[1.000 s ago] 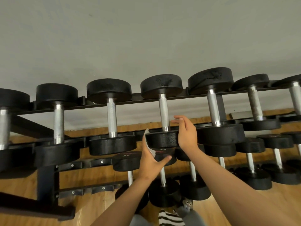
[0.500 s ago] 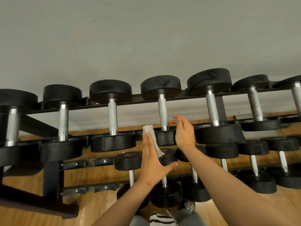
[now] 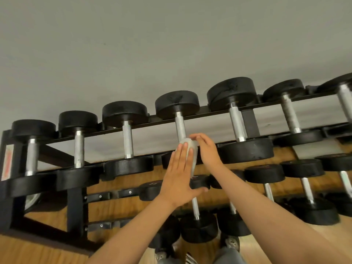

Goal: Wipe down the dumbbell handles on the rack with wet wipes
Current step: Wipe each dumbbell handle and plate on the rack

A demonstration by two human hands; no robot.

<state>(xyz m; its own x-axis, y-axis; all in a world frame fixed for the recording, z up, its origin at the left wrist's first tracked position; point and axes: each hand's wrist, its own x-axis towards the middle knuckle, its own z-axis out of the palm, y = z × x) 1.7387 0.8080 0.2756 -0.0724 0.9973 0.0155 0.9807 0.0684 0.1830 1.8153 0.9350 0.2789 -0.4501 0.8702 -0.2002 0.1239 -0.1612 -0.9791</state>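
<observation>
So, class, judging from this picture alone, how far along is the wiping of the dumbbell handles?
Done: nothing provable; no handle looks visibly wet. In hand: the left hand holds the wipe flat at the base of the fourth top-row handle, with the right hand at the wipe's top edge, grip unclear. Left: probably the top-row handles to its right and the lower-row handles.

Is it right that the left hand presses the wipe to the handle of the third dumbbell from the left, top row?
No. The head view shows the left hand pressing the wipe to the handle of the fourth dumbbell from the left, top row; the third dumbbell has a bare handle.
</observation>
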